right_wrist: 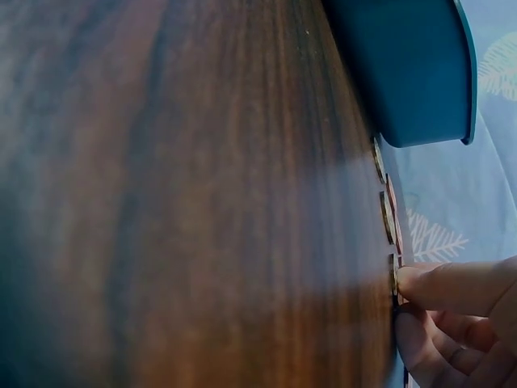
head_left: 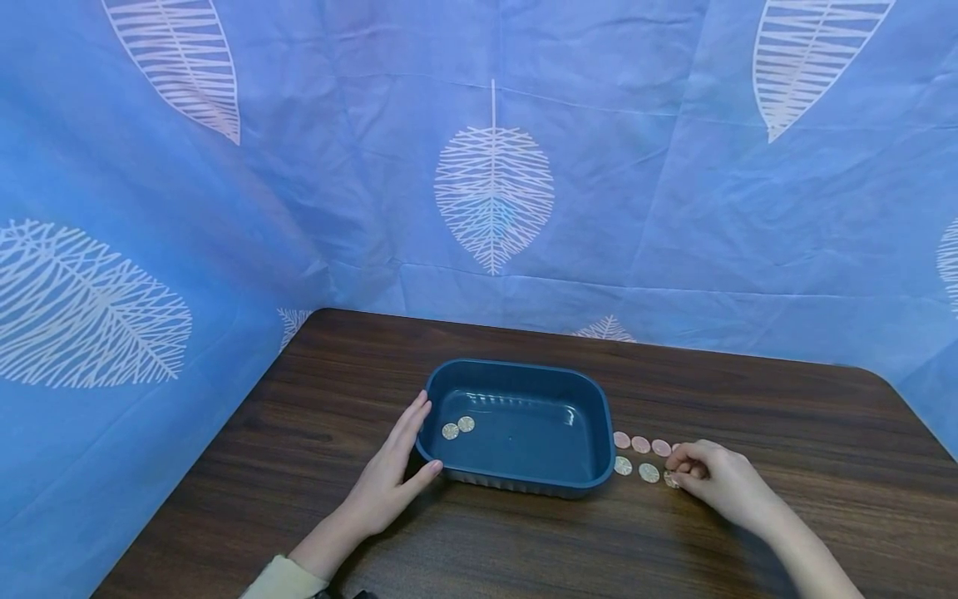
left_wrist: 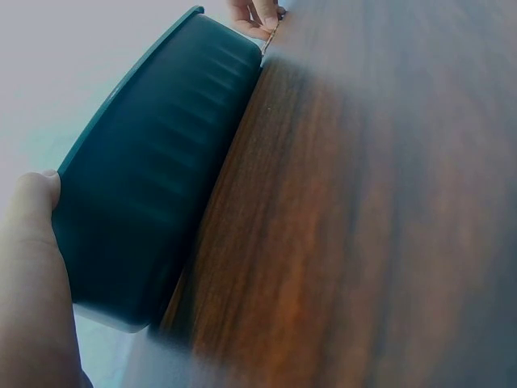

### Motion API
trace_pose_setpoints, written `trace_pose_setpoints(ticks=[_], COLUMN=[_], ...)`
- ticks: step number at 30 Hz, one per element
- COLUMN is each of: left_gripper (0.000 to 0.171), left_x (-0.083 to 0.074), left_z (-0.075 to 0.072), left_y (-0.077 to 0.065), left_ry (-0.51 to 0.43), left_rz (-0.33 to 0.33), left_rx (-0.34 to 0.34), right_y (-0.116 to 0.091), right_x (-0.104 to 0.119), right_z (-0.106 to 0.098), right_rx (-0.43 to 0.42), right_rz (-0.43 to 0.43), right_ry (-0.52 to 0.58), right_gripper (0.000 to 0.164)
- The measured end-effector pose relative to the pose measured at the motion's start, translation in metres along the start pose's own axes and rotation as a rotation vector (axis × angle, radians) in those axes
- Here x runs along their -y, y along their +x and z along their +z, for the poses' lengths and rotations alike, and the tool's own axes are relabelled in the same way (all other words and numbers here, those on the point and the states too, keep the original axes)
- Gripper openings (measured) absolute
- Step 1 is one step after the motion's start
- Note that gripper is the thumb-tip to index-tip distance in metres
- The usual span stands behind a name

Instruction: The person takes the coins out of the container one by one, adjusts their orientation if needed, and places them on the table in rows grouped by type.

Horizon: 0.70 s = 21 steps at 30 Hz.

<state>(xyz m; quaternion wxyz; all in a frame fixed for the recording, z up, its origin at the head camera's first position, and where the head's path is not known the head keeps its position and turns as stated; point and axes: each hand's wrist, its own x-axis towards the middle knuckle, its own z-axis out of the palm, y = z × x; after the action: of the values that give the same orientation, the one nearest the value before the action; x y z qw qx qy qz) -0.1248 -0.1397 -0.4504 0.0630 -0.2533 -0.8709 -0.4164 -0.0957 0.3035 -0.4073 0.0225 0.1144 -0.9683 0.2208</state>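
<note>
A blue plastic bin (head_left: pixel 516 484) stands on the table with two gold coins (head_left: pixel 458 428) lying flat inside near its left end. My left hand (head_left: pixel 385 478) rests against the bin's left end, fingers straight along the side and thumb at the near corner. To the bin's right, my right hand (head_left: pixel 714 481) pinches the edge of a gold coin (head_left: pixel 670 480) at the tabletop; the fingers partly cover it. Two more gold coins (head_left: pixel 636 469) lie between that hand and the bin. Behind them runs a row of pink coins (head_left: pixel 640 445), its right end hidden by the hand.
The dark wood-grain table (head_left: pixel 299 449) has rounded far corners. A blue cloth (head_left: pixel 636 183) with white leaf prints hangs behind it and on the left. Bare tabletop shows left of the bin and in front of it.
</note>
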Motion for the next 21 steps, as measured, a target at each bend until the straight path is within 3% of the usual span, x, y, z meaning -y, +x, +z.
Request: trace_pose_setpoints(ticks=[14, 21], left_gripper=[0.073, 0.074], left_x=[0.0, 0.001], left_z=[0.0, 0.0], left_y=[-0.001, 0.0], left_ry=[-0.003, 0.002], left_rz=[-0.009, 0.011], left_rx=[0.005, -0.007], right_y=[0.0, 0.007], right_x=[0.0, 0.015], right_z=[-0.001, -0.013], right_rx=[-0.022, -0.124], right_rz=[0.023, -0.026], right_ry=[0.029, 0.083], right_gripper=[0.012, 0.01])
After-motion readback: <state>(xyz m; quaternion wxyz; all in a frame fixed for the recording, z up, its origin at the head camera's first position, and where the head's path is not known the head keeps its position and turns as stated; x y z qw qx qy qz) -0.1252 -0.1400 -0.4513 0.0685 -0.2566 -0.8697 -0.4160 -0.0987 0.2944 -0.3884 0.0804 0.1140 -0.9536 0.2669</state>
